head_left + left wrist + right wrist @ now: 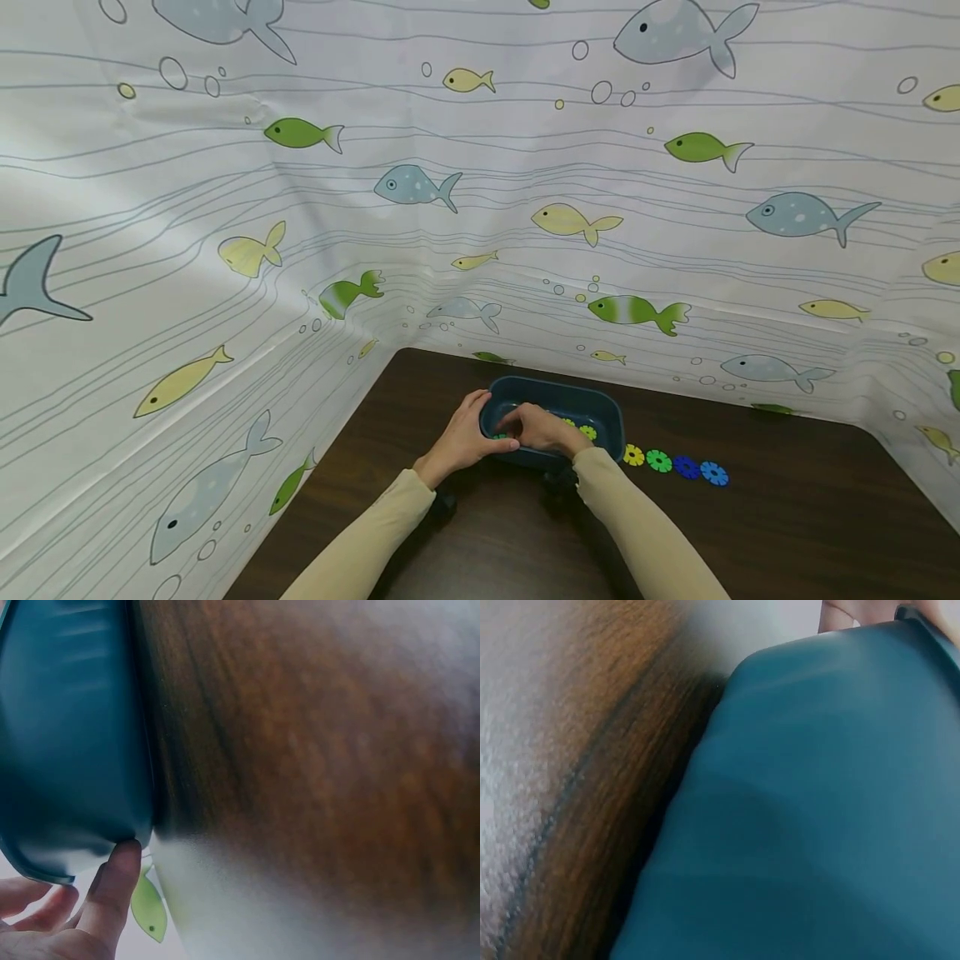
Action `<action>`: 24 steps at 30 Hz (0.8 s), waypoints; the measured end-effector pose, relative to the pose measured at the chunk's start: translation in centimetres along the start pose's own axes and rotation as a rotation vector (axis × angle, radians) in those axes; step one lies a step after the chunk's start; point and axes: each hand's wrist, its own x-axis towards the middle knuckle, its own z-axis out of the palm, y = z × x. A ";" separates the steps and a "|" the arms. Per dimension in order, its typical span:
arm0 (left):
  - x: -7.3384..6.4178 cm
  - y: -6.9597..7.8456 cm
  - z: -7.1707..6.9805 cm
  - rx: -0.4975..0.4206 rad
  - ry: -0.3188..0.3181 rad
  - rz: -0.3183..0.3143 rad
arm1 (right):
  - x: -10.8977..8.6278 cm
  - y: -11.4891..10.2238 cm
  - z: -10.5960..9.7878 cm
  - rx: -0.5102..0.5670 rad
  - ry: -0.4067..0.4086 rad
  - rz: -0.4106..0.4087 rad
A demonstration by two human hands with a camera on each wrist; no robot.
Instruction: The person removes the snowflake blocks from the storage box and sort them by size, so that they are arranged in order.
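A dark blue plastic tub (588, 403) stands on the table, with several flower-shaped plastic discs (588, 432) inside it. My left hand (467, 433) grips the tub's left end, its thumb along the near rim and the fingers round the end wall. In the left wrist view, fingertips (124, 859) press against the tub's outer end. My right hand (538, 427) reaches over the near rim into the tub, fingers bent down among the discs at its left side. I cannot tell whether those fingers pinch a disc. The tub's outer wall (817, 787) fills much of the right wrist view.
To the right of the tub, a yellow disc (633, 454), a green disc (659, 461), a dark blue disc (686, 467) and a lighter blue disc (714, 473) lie in a row on the dark wood table (810, 517). A fish-patterned sheet (525, 167) rises behind and at the left.
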 end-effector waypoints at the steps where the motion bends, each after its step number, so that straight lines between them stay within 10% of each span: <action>1: 0.0 0.0 0.0 -0.001 0.000 -0.002 | 0.0 0.0 0.0 -0.003 -0.003 0.000; 24: 0.1 -0.2 0.3 0.009 0.015 0.000 | -1.5 0.7 -0.2 0.017 0.114 0.045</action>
